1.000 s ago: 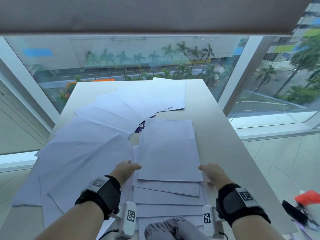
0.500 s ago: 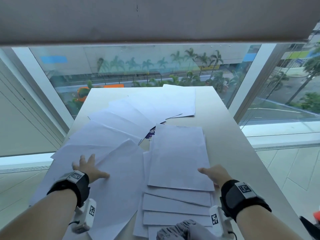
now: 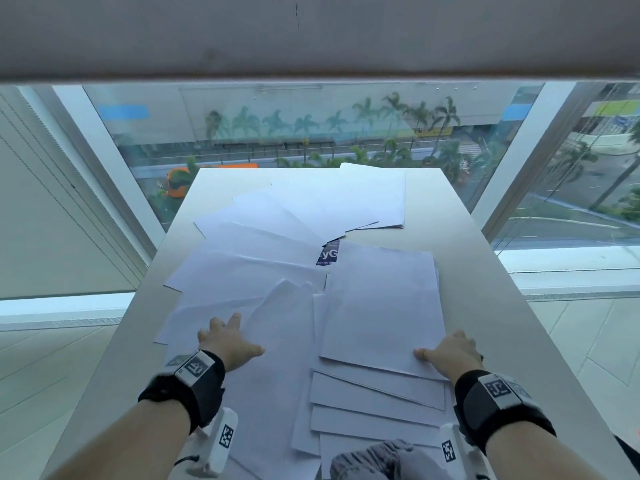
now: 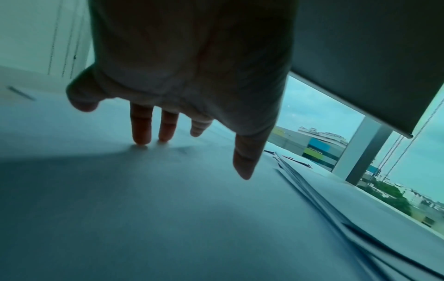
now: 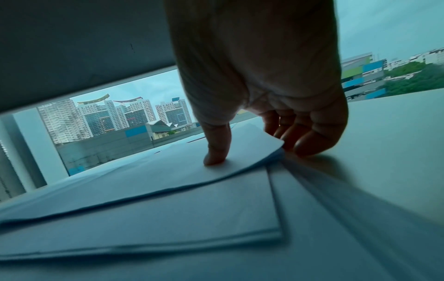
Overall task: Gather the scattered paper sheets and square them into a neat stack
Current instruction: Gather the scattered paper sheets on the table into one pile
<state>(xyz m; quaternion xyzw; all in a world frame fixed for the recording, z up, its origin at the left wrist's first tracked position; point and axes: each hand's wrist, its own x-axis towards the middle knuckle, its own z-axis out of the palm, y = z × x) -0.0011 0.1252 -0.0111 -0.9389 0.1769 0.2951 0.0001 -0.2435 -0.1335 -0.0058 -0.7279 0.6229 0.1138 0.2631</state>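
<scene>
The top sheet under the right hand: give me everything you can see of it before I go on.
The top sheet is plain white paper, blank on its upper face, lying flat on a staggered pile of similar sheets near the table's right edge. It sits slightly skewed to the sheets below, which stick out towards the person. The right hand pinches its near right corner: thumb pressed on top, fingers curled at the edge, the corner lifted a little.

The paper sheets (image 3: 381, 306) are thin, matt white paper, smooth, with one sheet (image 3: 287, 289) creased toward 11 o'clock. The table (image 3: 485, 306) has a smooth, matt pale-grey top. The wrist straps (image 3: 194, 393) are black cloth. The window panes (image 3: 311, 133) are glossy glass.
</scene>
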